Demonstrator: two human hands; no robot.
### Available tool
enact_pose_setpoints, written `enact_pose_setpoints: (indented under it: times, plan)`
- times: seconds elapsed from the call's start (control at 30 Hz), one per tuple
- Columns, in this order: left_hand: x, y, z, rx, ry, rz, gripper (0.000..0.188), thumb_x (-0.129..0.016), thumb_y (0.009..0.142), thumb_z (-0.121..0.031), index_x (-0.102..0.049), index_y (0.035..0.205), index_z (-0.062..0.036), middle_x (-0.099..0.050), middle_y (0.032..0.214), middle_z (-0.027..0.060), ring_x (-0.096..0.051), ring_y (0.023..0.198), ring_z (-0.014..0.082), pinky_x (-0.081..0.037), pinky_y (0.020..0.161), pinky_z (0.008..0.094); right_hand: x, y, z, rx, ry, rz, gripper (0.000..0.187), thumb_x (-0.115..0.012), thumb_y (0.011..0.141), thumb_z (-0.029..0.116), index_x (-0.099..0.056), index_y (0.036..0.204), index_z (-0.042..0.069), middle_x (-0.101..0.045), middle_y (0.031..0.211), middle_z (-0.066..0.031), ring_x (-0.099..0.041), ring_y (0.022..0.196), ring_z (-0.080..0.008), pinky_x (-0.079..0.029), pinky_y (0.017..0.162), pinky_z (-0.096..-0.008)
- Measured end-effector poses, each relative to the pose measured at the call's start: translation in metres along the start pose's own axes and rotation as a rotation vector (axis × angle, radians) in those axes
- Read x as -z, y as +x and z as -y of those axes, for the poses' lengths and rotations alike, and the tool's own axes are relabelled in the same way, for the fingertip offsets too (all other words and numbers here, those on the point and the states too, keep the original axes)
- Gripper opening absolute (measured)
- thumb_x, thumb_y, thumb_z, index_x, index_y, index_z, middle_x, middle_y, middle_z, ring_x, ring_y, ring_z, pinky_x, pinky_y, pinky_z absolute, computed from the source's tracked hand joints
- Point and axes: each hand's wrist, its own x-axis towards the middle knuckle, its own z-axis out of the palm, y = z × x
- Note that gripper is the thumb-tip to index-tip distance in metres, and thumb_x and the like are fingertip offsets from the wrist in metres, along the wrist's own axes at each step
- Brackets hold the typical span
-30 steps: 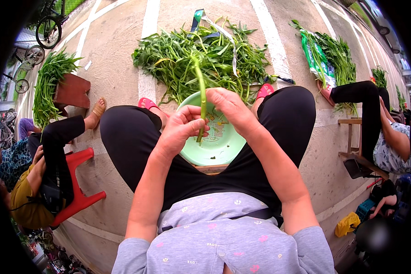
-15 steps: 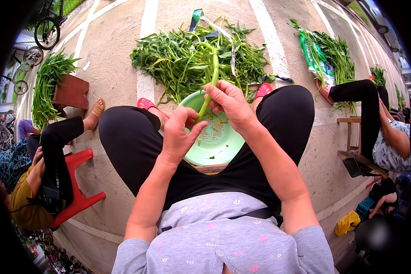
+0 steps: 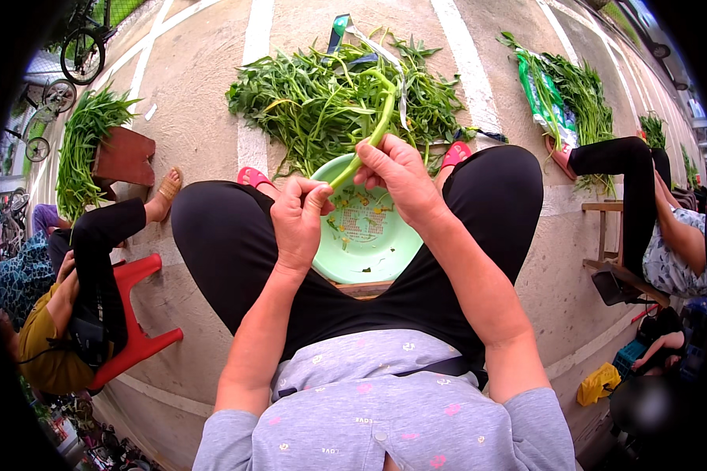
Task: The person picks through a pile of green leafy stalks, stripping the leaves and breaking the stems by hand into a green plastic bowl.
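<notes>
A thick green vegetable stalk (image 3: pixel 384 118) slants up and away over a pale green plastic basin (image 3: pixel 401 253) between my knees. My right hand (image 3: pixel 399 177) grips it partway along, thumb on top. At its near lower end, my left hand (image 3: pixel 297 220) is closed in a pinch, thumb against the fingers. The stalk's far end bends over in front of a big heap of leafy greens (image 3: pixel 298 106), which look like water spinach. Small yellow and green scraps (image 3: pixel 339 228) lie in the basin.
A white strap (image 3: pixel 401 86) lies across the heap. At left, a person sits on a red plastic stool (image 3: pixel 137 337) near greens on a brown box (image 3: pixel 123 157). At right, another person sits on a wooden seat (image 3: pixel 603 208) by more greens (image 3: pixel 593 106) on a green-white bag.
The stalk has tilted further right, its far end swinging that way. My left hand has moved slightly left, and its pinch now sits at the stalk's near end.
</notes>
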Motion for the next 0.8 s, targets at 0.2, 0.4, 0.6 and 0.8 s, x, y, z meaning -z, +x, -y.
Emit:
enact_pose_setpoints:
  times: [0.2, 0.4, 0.6, 0.8]
  plan:
    - [0.005, 0.006, 0.006, 0.255, -0.255, 0.107, 0.022, -0.057, 0.089, -0.024, -0.053, 0.084, -0.0027, -0.051, 0.071, 0.0004, -0.052, 0.057, 0.0088, -0.045, 0.054, 0.0217, -0.004, -0.003, 0.002, 0.077, -0.073, 0.068, 0.019, -0.055, 0.089, 0.020, -0.054, 0.097, 0.003, -0.057, 0.082, -0.0015, -0.054, 0.067, -0.0065, -0.043, 0.061, -0.0184]
    - [0.000, 0.011, 0.028, 0.037, 0.109, 0.084, 0.025, -0.052, 0.091, -0.025, -0.056, 0.099, -0.0024, -0.055, 0.084, 0.0032, -0.054, 0.069, 0.0109, -0.047, 0.068, 0.0239, -0.011, -0.006, -0.012, 0.298, -0.499, -0.004, 0.020, -0.064, 0.079, 0.014, -0.053, 0.088, 0.000, -0.055, 0.075, -0.0074, -0.056, 0.063, -0.0173, -0.046, 0.057, -0.0292]
    - [0.006, 0.018, 0.000, 0.234, -0.406, 0.030, 0.033, -0.047, 0.093, -0.027, -0.052, 0.113, -0.0013, -0.059, 0.100, 0.0070, -0.059, 0.082, 0.0138, -0.049, 0.076, 0.0269, -0.017, -0.016, -0.015, 0.462, -1.081, 0.088, 0.025, -0.069, 0.072, 0.017, -0.051, 0.083, 0.003, -0.055, 0.077, -0.0116, -0.057, 0.067, -0.0300, -0.046, 0.058, -0.0382]
    - [0.008, 0.019, -0.002, 0.292, -0.536, 0.088, 0.036, -0.052, 0.090, -0.019, -0.046, 0.119, 0.0009, -0.057, 0.100, 0.0053, -0.057, 0.089, 0.0142, -0.048, 0.079, 0.0272, -0.018, -0.020, -0.030, 0.384, -1.244, 0.265, 0.027, -0.066, 0.074, 0.023, -0.049, 0.084, 0.005, -0.055, 0.077, -0.0106, -0.057, 0.070, -0.0311, -0.046, 0.060, -0.0405]
